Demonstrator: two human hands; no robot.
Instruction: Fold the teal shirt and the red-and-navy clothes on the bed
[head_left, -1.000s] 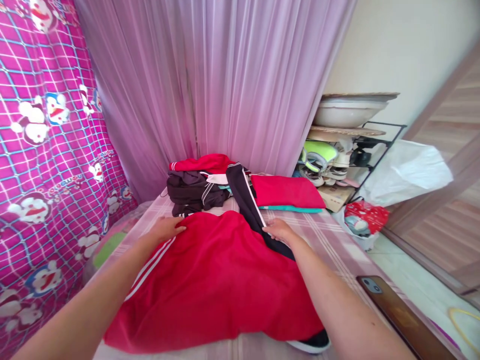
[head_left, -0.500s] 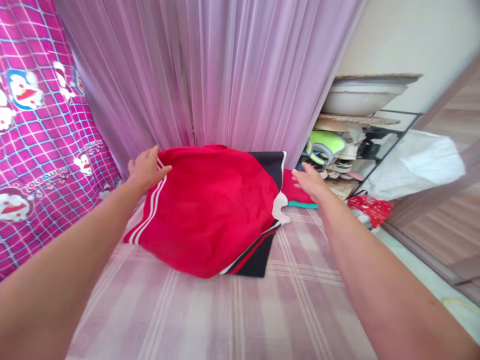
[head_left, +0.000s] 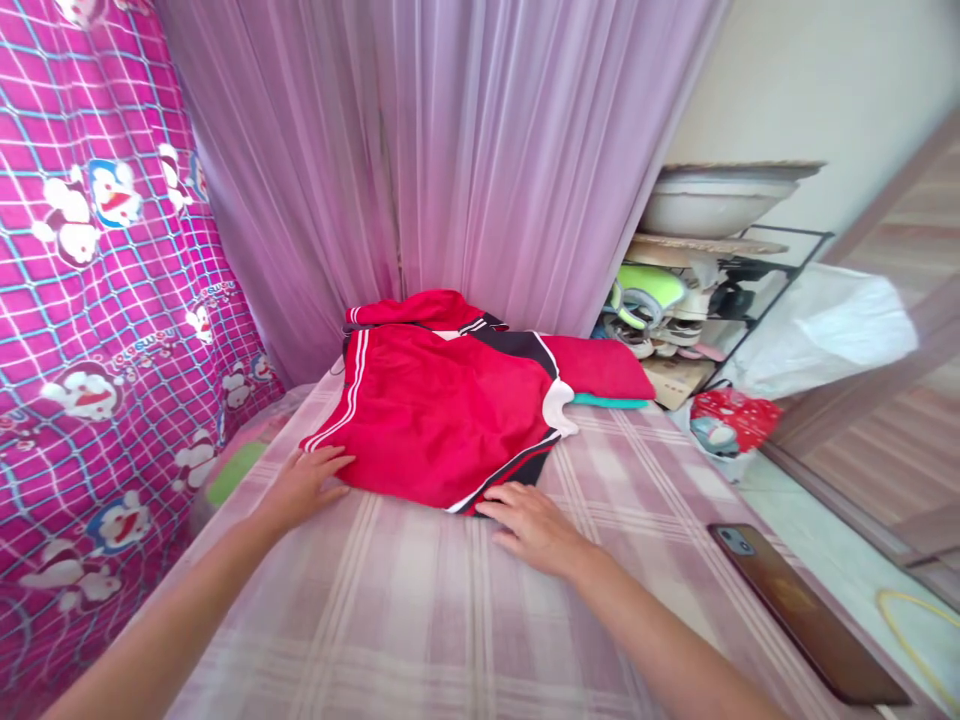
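A red sports shirt (head_left: 442,410) lies spread on the plaid-covered surface, with black shoulder panels, white stripes and a white collar (head_left: 557,408) at its right. My left hand (head_left: 304,490) rests at the near left corner, its spread fingers touching the hem. On the near right edge lies my right hand (head_left: 529,520), fingers stretched over the black panel (head_left: 517,478). A striped red sleeve (head_left: 420,308) lies at the far side by the curtain. Neither hand grips the cloth.
Folded red and teal clothes (head_left: 604,370) lie beyond the collar. A phone (head_left: 810,615) lies near the right edge. A patterned pink cloth (head_left: 90,330) hangs at left, a purple curtain (head_left: 465,150) behind. A shoe rack (head_left: 750,320) with basins stands at the back right.
The billowing red shirt has settled flat. Both hands have come down and nearer, from its far side to its near edge. The view has shifted, bringing the phone in.
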